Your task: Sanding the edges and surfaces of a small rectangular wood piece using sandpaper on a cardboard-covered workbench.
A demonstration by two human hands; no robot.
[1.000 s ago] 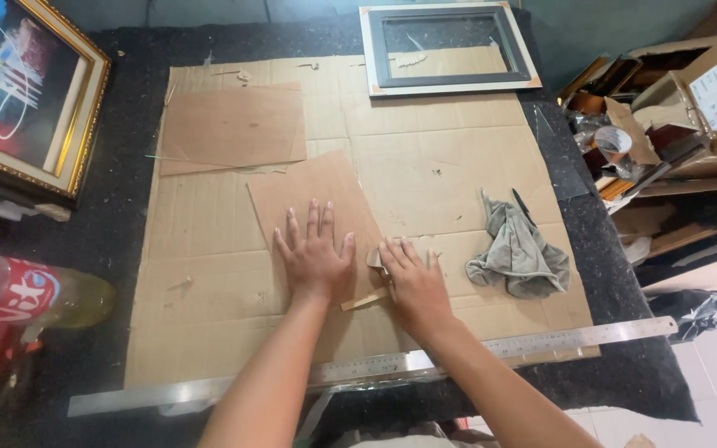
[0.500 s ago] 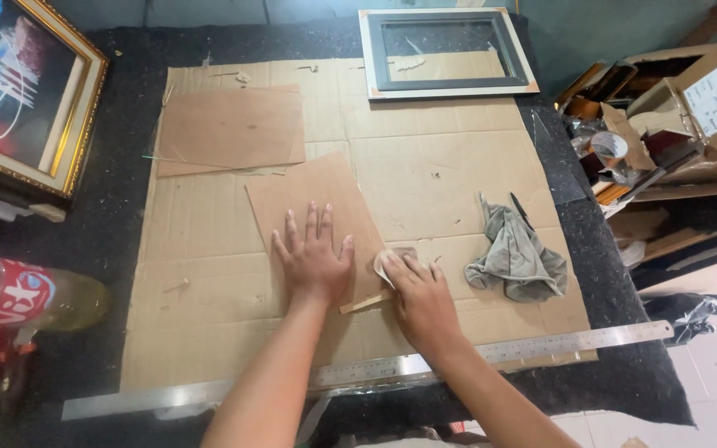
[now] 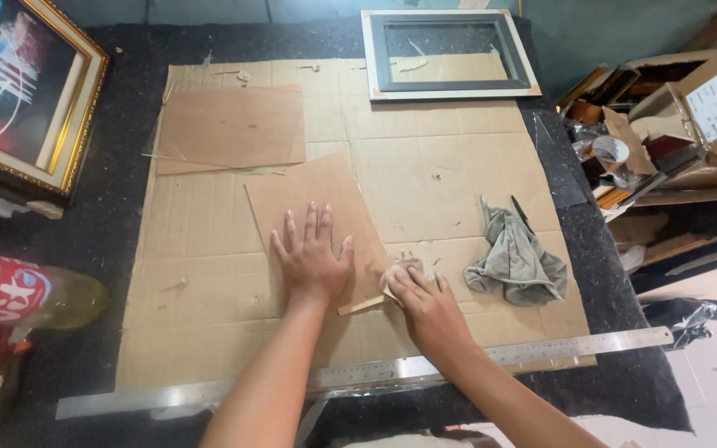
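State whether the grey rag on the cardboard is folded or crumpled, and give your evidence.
Crumpled. The rag lies in a loose heap with uneven creases and ragged edges, right of the right hand, untouched.

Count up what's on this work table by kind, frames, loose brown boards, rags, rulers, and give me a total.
Picture frames: 2, a gold-edged framed painting and an empty white-and-grey frame
Loose brown boards: 2, one under the left hand, one flat brown board further back
Cloths: 2, a crumpled grey rag and a small pale wad under the right hand
Long steel ruler: 1
Total: 7
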